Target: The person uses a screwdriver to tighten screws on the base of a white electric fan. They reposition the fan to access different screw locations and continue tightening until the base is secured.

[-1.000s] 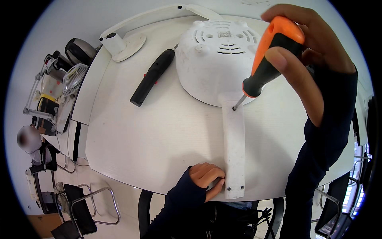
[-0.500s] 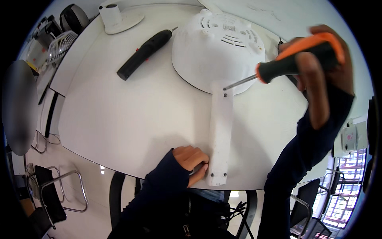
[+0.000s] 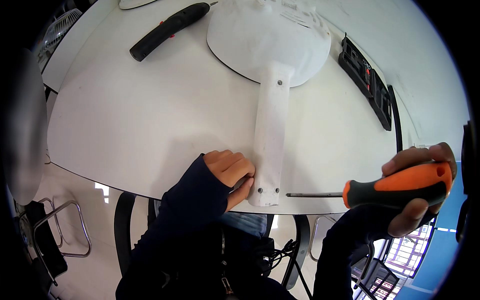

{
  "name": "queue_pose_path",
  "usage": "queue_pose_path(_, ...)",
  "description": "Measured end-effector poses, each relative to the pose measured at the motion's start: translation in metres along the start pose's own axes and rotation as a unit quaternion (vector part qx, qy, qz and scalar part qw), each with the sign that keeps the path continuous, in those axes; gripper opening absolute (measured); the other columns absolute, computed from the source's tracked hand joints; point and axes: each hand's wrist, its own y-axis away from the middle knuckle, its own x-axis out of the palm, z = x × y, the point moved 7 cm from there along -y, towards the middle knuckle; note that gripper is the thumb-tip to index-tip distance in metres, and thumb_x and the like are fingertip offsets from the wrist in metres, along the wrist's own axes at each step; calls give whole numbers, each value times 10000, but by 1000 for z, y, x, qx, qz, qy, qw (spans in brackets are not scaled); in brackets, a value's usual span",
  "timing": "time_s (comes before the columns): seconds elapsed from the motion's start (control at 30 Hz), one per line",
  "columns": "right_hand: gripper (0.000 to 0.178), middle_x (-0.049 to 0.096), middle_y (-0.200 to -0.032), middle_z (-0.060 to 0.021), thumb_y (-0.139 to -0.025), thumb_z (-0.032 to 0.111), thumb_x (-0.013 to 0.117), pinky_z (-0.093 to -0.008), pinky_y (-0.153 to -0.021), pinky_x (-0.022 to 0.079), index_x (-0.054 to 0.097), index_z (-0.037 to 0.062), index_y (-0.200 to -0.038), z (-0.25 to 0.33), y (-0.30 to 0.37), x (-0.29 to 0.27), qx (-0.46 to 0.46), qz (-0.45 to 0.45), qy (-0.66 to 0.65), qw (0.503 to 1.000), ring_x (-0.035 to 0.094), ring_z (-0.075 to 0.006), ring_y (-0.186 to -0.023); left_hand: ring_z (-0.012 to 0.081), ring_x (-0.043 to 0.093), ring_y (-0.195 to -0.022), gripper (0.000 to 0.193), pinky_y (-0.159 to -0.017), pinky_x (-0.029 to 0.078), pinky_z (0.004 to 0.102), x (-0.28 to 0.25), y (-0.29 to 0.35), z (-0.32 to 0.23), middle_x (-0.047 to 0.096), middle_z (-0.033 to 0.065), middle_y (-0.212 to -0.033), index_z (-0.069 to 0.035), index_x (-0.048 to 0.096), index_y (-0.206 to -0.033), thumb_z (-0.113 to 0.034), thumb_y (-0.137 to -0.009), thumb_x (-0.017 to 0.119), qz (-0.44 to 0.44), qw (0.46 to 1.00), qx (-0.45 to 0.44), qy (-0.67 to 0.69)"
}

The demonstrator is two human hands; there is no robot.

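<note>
A white rounded housing [image 3: 270, 42] with vent slots lies upside down at the far side of the table. Its long white handle [image 3: 270, 135] runs toward me, with screw holes near both ends. My left hand [image 3: 231, 172] is closed, its fingertips and thumb pinched at the left edge of the handle near the close end. What lies inside that pinch is hidden. On the right, my right hand [image 3: 425, 190] grips a screwdriver [image 3: 395, 186] with an orange and dark green grip. Its shaft points left, the tip apart from the holes at the handle's near end.
A black cordless screwdriver [image 3: 170, 31] lies at the back left of the white table [image 3: 125, 120]. An open black case [image 3: 365, 82] with tool parts sits along the right edge. Chairs stand on the floor, one with a metal frame [image 3: 62, 230] at the left.
The screwdriver in my right hand has moved from the handle's far end down to beside its near end. My left hand stays at the handle. The view has shifted, bringing the black case into sight.
</note>
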Motion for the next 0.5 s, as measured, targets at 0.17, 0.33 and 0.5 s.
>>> queue_pose_path(0.17, 586, 609, -702, -181, -751, 296, 641, -210, -434, 459, 378, -44, -1149, -15, 0, 18, -9, -128, -54, 990, 555, -188, -447, 233, 575, -643, 128, -610, 418, 338, -1, 1, -1, 587, 69, -706, -60, 557, -794, -8, -737, 660, -4, 1000, 10, -2)
queue_pose_path(0.33, 712, 642, -715, -163, -711, 395, 723, -218, -423, 474, 361, -7, -1174, -22, 3, 24, -1, -93, -74, 993, 594, -195, -456, 231, 565, -619, 138, -591, 408, 339, 2, 0, 1, 585, 65, -703, -62, 553, -779, -9, -729, 670, -3, 1000, 9, 3)
queue_pose_path(0.5, 642, 624, -792, -134, -704, 299, 681, -286, -585, 483, 381, 15, -1195, -17, 8, 26, -11, -111, -120, 986, 579, -202, -607, 230, 552, -608, 142, -576, 393, 343, 0, 2, 1, 589, 61, -711, -59, 552, -771, -11, -720, 676, -6, 1000, 5, -17)
